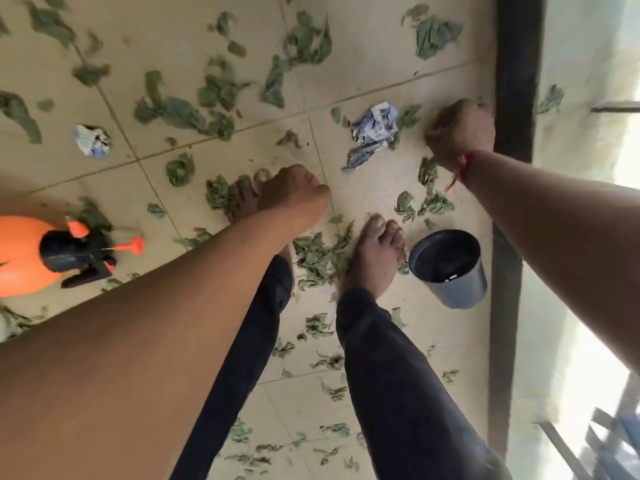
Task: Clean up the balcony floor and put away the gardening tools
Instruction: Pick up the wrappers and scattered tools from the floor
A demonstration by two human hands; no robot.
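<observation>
Landmark: black pot, upright, mouth up, seemingly nothing in it, against the dark frame.
Floor: pale tiles, littered on every side of the pot.
Leaves: wilted green leaves, thickest just left of the pot between the bare feet. More lie scattered beyond the pot and behind it towards the person.
Paper: one crumpled wad beyond the pot, near it. A second wad lies well to the pot's left.
Tool: orange sprayer, dark pump head, well apart to the left of the pot at the edge of view. Not yet put away.
Right foot: just beside the pot, standing among the leaves.
Left hand: up in the air left of the pot, fingers curled under into a fist, nothing seen in it.
Right hand: in the air beyond the pot, red thread at the wrist, fingers curled. Pale wisps show at its edge; cannot tell whether it pinches anything.
Hands, relation: well apart, neither touching floor, pot or sprayer.
Step in hand: by my reading, the start of the floor clean-up. Nearly all the litter is down and the person stands over it.
Next move calls for: bending low and scooping the clump left of the pot with both palms, since limp leaves slip from a pinch. The paper wads need a plain grab. The sprayer can wait until the tiles are clear.
</observation>
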